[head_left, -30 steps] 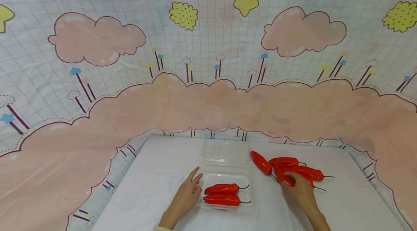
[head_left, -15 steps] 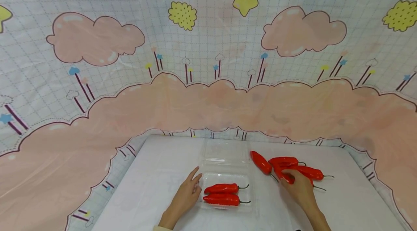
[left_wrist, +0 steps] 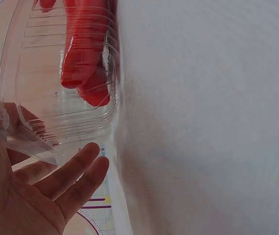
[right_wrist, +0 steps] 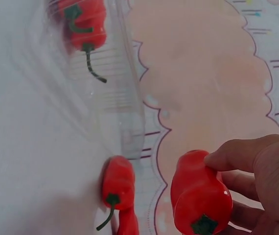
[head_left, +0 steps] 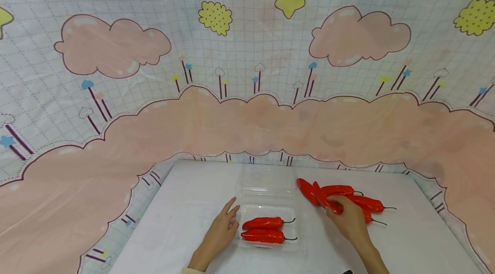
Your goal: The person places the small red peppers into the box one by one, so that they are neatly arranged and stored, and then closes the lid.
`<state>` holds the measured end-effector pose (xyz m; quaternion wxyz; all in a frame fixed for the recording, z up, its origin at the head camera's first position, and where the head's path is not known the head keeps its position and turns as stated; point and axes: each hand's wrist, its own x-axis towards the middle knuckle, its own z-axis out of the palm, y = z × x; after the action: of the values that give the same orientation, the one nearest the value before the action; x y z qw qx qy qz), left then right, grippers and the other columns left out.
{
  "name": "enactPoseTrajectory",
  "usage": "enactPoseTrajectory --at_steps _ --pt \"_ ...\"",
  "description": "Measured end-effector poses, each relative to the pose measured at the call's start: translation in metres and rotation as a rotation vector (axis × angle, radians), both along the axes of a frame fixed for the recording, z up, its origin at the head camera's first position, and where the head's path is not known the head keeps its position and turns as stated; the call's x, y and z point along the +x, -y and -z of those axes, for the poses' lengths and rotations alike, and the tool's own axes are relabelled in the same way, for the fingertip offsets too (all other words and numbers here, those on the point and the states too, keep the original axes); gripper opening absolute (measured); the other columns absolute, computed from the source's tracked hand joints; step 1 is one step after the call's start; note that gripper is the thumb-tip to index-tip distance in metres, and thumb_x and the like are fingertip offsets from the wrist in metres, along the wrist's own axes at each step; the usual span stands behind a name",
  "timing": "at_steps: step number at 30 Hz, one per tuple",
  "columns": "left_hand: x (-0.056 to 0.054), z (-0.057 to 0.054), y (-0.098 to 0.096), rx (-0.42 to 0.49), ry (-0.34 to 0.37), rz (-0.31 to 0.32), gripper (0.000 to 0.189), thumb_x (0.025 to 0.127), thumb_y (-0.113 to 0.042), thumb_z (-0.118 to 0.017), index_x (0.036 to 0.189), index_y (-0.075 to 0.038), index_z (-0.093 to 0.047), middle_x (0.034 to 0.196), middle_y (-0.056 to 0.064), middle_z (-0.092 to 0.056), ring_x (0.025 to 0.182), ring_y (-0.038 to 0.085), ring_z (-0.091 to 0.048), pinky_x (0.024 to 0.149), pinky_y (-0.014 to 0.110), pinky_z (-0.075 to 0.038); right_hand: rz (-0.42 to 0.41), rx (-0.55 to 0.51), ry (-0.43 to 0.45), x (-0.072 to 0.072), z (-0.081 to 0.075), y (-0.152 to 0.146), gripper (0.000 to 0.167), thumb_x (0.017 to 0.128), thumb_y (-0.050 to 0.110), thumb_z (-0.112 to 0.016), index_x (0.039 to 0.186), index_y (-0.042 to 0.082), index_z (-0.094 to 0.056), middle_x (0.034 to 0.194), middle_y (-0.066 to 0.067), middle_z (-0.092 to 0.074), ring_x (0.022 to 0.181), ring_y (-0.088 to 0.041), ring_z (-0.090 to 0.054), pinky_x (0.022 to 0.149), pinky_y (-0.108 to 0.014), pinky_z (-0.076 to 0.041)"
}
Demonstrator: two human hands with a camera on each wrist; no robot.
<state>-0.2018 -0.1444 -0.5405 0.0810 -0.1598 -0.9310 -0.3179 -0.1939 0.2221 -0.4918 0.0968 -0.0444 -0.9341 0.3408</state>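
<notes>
My left hand (head_left: 219, 233) rests beside the left edge of a clear plastic box (head_left: 267, 210), fingers extended. In the left wrist view, those fingers (left_wrist: 81, 169) lie right at the box's corner. Two red chili peppers (head_left: 263, 223) with green stems lie side by side in the box. My right hand (head_left: 351, 220) pinches another red chili pepper (right_wrist: 198, 191) between thumb and fingers, close over the pile on the right. Its tip overlaps a slanting red pepper (head_left: 305, 188) in the head view.
The box's clear lid (head_left: 268, 179) lies open behind it. Several more red peppers (head_left: 369, 204) lie in a pile around my right hand on the white table (head_left: 185, 192). A cartoon-patterned cloth (head_left: 247, 123) hangs behind the table.
My right hand has drawn one chili pepper from the pile and shifted slightly left and up with it. My left hand and the two boxed peppers have stayed in place.
</notes>
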Motion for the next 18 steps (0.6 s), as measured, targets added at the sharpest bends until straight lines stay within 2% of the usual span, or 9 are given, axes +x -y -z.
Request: enactPoseTrajectory --at_steps 10,18 --pt "-0.001 0.003 0.001 0.014 0.000 0.003 0.043 0.089 -0.003 -0.055 0.132 0.003 -0.058 0.154 0.014 -0.041 0.110 0.025 -0.067 0.096 0.047 -0.053 -0.045 -0.041 -0.029 -0.002 -0.008 0.012 0.038 0.084 0.013 -0.073 0.121 0.008 -0.067 0.117 -0.015 -0.068 0.103 -0.029 -0.061 0.088 -0.050 -0.057" --pt "-0.001 0.003 0.001 0.018 -0.002 0.006 0.043 0.089 -0.002 -0.055 0.132 0.003 -0.058 0.154 0.015 -0.041 0.111 0.025 -0.067 0.095 0.047 -0.054 -0.055 -0.080 -0.019 -0.002 -0.016 0.023 0.038 0.083 0.012 -0.073 0.120 0.011 -0.068 0.118 -0.013 -0.068 0.107 -0.029 -0.060 0.087 -0.048 -0.059"
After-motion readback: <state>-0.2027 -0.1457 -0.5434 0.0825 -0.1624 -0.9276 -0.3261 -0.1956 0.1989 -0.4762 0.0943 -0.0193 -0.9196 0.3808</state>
